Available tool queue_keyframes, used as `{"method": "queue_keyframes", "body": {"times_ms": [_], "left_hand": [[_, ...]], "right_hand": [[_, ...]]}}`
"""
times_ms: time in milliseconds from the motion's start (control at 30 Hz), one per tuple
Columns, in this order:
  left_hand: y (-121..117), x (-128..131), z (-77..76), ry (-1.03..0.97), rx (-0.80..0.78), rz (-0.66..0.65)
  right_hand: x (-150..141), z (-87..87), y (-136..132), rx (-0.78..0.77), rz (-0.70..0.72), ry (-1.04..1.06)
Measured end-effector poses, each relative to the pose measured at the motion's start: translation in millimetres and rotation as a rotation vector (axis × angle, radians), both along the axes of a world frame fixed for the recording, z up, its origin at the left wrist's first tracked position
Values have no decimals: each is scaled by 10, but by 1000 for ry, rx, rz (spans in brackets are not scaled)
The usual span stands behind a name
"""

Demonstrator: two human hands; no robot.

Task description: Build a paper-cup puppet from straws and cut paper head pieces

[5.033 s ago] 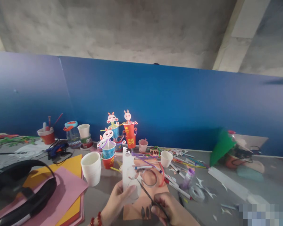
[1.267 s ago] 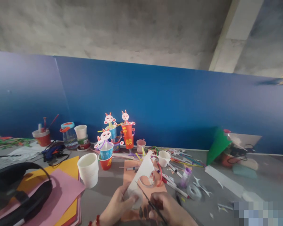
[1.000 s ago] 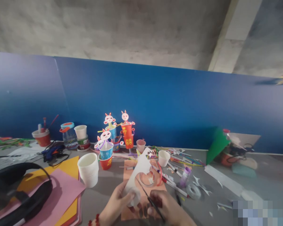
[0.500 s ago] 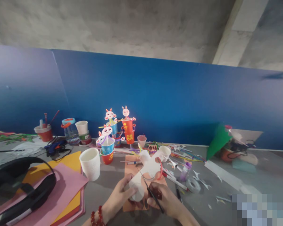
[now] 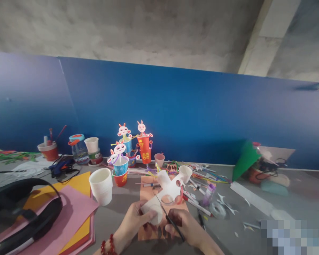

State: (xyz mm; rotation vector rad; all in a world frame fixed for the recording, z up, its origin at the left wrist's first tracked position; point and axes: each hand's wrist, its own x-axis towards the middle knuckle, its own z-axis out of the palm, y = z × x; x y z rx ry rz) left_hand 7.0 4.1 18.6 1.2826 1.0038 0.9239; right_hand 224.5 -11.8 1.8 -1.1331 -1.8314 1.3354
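Note:
My left hand (image 5: 137,216), with red beads at the wrist, pinches a piece of white paper (image 5: 168,189) near its lower end. The paper has a rounded, partly cut lobe by my thumb and cut-out edges farther up. In my right hand (image 5: 181,224) is a pair of dark scissors (image 5: 172,222). Their blades point up and left and lie against the paper just right of my left fingers. Beneath both hands lies an orange sheet (image 5: 146,230) with a few dark leaf-shaped marks, partly hidden by the paper. My right fingers are curled round the scissor handles.
White stacked cups (image 5: 101,187) stand left of my hands, beside pink paper (image 5: 74,207) and black headphones (image 5: 29,209). Rabbit-faced cup figures (image 5: 121,159) stand behind. Markers (image 5: 198,205), a tape roll (image 5: 218,210), a purple-capped tube (image 5: 209,194) and white scraps lie to the right.
The white paper was upright five seconds ago; it has since turned and tilted rightward, its far end spreading over the orange sheet. The scissors stay at its edge. The view has shifted slightly.

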Motion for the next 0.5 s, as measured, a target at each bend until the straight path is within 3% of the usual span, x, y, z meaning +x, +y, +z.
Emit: {"method": "queue_keyframes", "body": {"times_ms": [167,500], "left_hand": [[28,4,-30,-4,8,61],[24,12,10,-251,30,150]], "right_hand": [[-16,44,9,-69,27,147],[-45,76,5,-51,3,103]]}}
